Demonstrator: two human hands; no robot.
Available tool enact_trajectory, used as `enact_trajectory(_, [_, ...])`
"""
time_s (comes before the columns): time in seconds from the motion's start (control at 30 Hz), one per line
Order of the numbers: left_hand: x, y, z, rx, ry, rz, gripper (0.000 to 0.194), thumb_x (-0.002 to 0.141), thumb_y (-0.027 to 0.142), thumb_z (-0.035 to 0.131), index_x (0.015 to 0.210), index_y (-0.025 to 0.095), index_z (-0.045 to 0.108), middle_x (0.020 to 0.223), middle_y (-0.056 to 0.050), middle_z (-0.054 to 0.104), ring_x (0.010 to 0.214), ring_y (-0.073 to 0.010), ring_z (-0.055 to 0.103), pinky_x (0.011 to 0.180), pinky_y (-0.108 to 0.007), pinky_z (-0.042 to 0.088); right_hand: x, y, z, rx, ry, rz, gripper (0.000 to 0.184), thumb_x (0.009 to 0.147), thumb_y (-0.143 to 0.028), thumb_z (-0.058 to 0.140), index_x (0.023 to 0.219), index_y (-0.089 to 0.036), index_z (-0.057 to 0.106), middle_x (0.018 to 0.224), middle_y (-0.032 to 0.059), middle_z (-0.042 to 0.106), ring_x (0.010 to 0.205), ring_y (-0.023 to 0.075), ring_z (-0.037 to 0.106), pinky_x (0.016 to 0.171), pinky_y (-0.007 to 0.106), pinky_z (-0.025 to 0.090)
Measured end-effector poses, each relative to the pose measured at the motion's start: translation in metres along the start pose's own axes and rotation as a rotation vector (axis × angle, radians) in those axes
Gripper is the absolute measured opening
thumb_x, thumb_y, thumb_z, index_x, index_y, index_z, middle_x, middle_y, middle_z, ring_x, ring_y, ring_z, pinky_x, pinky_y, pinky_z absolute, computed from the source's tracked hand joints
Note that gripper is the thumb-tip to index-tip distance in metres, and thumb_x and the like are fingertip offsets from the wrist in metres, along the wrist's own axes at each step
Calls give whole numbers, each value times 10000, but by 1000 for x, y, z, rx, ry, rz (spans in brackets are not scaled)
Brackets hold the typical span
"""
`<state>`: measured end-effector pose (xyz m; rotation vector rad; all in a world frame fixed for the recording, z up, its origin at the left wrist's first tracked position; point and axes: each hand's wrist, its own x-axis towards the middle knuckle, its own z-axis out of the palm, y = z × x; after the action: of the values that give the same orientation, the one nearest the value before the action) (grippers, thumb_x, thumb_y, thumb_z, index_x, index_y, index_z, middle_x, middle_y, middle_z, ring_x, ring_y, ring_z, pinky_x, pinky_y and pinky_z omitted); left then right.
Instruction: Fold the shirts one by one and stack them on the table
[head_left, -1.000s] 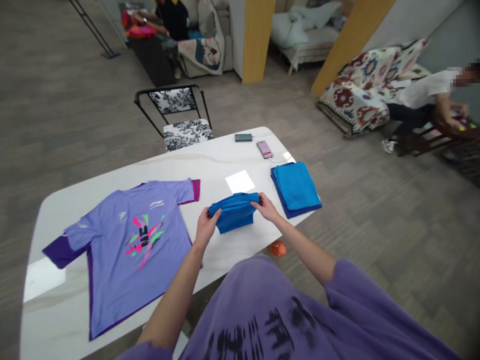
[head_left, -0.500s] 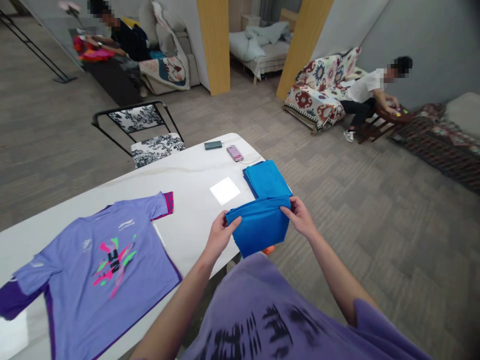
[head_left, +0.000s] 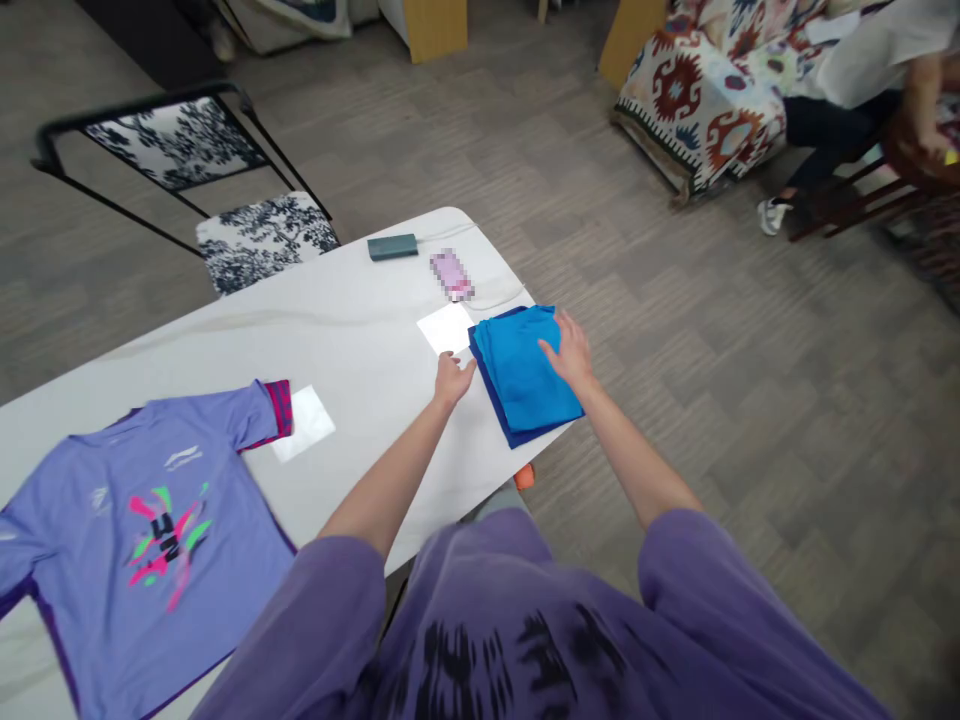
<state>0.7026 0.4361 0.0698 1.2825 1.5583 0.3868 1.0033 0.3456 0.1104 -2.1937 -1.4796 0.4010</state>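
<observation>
A stack of folded bright blue cloth (head_left: 517, 370) lies at the right corner of the table, over a darker blue folded piece (head_left: 517, 437) whose edge shows beneath. My right hand (head_left: 571, 350) rests on the stack's upper right side, fingers spread. Just left of the stack is my left hand (head_left: 453, 378), its fingers apart and holding nothing. A purple T-shirt (head_left: 161, 510) with a bright pink, green and black print lies spread flat on the left part of the table.
The white table (head_left: 360, 400) also bears a dark green box-like object (head_left: 392, 247) and a blurred pink phone-like thing (head_left: 452, 274). Behind it stands a patterned chair (head_left: 262, 235). A seated person (head_left: 862, 70) is by a patterned sofa (head_left: 697, 100) at the right.
The folded blue cloth held in both hands has been laid on the stack and let go. My view has tilted down, nearer the table.
</observation>
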Motion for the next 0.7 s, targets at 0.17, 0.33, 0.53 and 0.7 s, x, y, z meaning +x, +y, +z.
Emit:
enact_trajectory(0.17, [-81,-113,-40,234,-104,-29,525,1054,353,720,1504,159,530,1503,-193,660,1351,-264,707,1262,-442,538,-22,1,45,-104,-156,-94,848,1132,-649,589,1855,-245,407,2000,134,243,1866,397,188,1517,727,125])
enact_trajectory(0.33, [-225,-213,-111,340,-18,-282,424,939,396,686,1327,266,574,1410,-118,702,1360,-309,756,1237,-466,570,-51,-1,61,-164,-367,-84,969,1041,-703,668,1857,-248,410,2006,150,213,1873,427,160,1502,776,84])
enact_trajectory(0.53, [-374,-298,-201,424,222,-722,308,815,398,665,1096,308,577,1264,-77,759,1422,-349,768,1201,-497,585,-60,-13,79,-184,-375,-76,1016,902,-822,632,1757,-286,517,1985,228,239,1876,431,154,1461,768,106])
enact_trajectory(0.7, [-432,-357,-254,460,377,-878,229,804,386,660,995,273,601,1128,-72,768,1275,-331,834,1108,-456,630,-62,-40,90,-172,-405,36,1015,717,-881,627,1580,-345,642,1963,251,274,1857,488,148,1384,790,127])
